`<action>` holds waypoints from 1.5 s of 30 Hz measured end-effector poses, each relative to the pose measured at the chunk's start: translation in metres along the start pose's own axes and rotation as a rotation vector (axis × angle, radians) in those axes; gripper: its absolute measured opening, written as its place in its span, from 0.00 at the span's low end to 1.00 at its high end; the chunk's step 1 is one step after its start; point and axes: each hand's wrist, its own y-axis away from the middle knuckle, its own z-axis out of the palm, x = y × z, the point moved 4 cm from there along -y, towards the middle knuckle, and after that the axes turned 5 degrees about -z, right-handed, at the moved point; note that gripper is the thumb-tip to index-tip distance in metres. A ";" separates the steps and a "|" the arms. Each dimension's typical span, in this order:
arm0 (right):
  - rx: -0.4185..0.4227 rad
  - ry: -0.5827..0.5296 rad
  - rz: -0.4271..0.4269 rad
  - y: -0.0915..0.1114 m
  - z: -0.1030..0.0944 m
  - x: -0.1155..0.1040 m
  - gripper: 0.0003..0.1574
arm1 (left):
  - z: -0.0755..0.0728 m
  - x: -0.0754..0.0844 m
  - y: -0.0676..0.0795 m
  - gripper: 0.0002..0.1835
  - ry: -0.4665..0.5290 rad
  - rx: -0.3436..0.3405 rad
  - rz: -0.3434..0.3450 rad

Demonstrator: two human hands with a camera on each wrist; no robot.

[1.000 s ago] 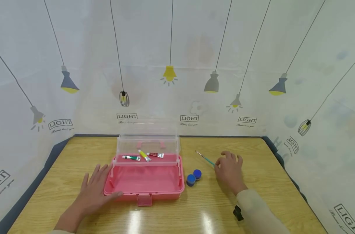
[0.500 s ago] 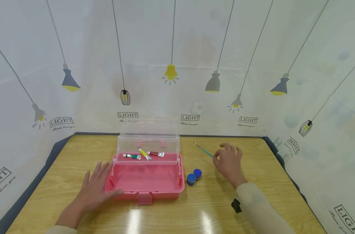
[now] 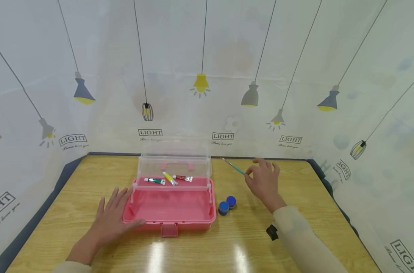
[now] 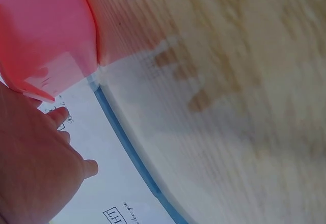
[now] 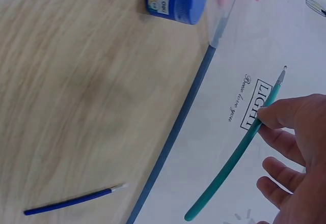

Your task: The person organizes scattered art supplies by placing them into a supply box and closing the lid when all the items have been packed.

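My right hand (image 3: 264, 180) pinches a teal paintbrush (image 5: 224, 168) between thumb and index finger, the other fingers loosely bent. The brush is up off the table, its bristle tip pointing to the back left. My left hand (image 3: 108, 218) lies spread, fingers straight, at the left front corner of a pink box (image 3: 169, 226), with the thumb along its front rim. The box's clear lid (image 3: 174, 163) stands raised. Green (image 3: 155, 181), yellow (image 3: 169, 178) and dark red (image 3: 183, 178) paint tubes lie across the back of the box.
Two blue paint jars (image 3: 223, 208) stand close together just right of the box. A dark blue paintbrush (image 5: 71, 203) lies on the wooden table (image 3: 241, 239) in the right wrist view. Printed white sheeting (image 3: 179, 38) walls the table at back and sides.
The right hand has risen and moved toward the back left with the teal paintbrush. The left hand stays at the box corner; the head view has shifted slightly.
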 end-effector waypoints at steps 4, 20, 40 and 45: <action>0.027 -0.010 -0.015 -0.006 -0.005 -0.006 0.07 | 0.002 -0.001 0.000 0.59 -0.003 0.008 0.006; 0.013 -0.034 -0.112 -0.036 -0.012 -0.049 0.08 | 0.006 -0.005 -0.002 0.60 0.011 0.011 -0.009; 0.029 -0.014 -0.263 -0.061 -0.014 -0.106 0.07 | 0.005 -0.003 0.000 0.59 0.032 0.013 -0.030; 0.031 -0.001 -0.290 -0.065 -0.013 -0.118 0.07 | 0.005 -0.004 0.001 0.59 0.032 0.011 -0.035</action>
